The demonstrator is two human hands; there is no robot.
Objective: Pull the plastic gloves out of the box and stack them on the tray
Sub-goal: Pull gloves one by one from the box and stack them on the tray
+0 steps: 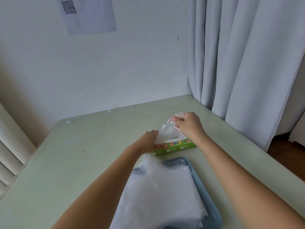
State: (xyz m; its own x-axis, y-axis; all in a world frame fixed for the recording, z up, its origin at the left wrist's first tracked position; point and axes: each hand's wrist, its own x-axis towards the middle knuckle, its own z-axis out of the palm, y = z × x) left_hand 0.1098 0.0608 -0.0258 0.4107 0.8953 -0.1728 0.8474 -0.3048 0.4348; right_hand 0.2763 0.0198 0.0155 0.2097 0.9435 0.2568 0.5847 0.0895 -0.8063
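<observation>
A flat green glove box (177, 148) lies on the table beyond a blue tray (200, 182). My left hand (149, 141) rests on the box's left end with straight fingers, thumb along its front side. My right hand (188, 123) pinches a clear plastic glove (166, 133) above the box; the glove's lower end is still in the box's slot. A stack of clear plastic gloves (161, 194) covers most of the tray and hangs over its left edge.
The pale green table (82, 162) meets a white wall at the back. Grey curtains (247, 55) hang along its right side. A radiator-like slatted panel (8, 159) stands at the left edge. A sheet with a QR code (85, 14) hangs on the wall.
</observation>
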